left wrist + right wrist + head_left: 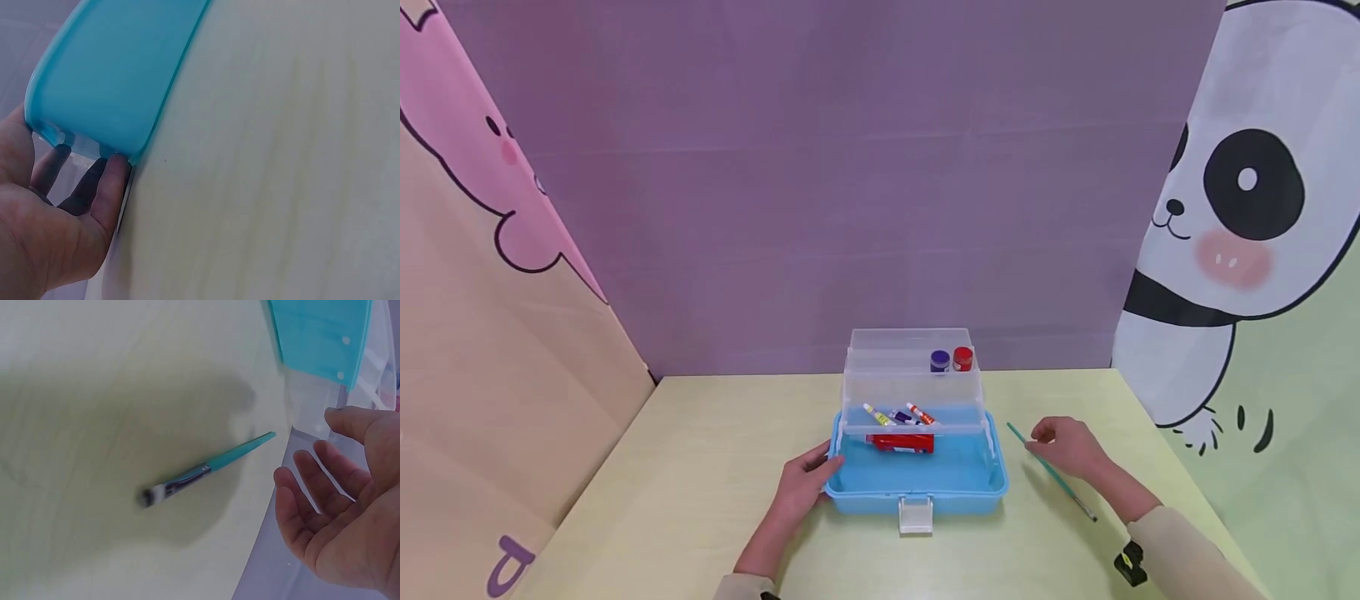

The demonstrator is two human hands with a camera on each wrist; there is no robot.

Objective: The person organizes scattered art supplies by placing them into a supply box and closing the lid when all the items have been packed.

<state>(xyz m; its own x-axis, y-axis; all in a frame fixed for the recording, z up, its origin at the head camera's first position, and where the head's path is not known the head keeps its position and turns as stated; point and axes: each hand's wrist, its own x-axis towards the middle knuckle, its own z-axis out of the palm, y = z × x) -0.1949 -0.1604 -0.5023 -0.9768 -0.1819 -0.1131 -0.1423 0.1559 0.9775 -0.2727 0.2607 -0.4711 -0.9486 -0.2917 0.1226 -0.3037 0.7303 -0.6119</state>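
A light blue storage box (pixel 865 505) with its clear lid raised stands on the table. My left hand (pixel 801 483) grips its left side, thumb over the rim and fingers against the outer wall, as the left wrist view also shows. To the right of the box, a teal-handled paintbrush (pixel 1063 483) lies slantwise on the tabletop, bristles toward me. Over its upper part hovers my right hand (pixel 1067 450), with loosely bent fingers. In the right wrist view that hand (pixel 344 506) has nothing between thumb and fingers, and the brush (pixel 240 453) lies apart from it.
Inside the box is a red bottle (pixel 902 442). Several small paint tubes (pixel 921 413) show at the clear tray (pixel 865 390), with a purple jar (pixel 939 361) and a red jar (pixel 962 358) above them. A purple backdrop (pixel 790 208) rises behind the table (pixel 700 467).
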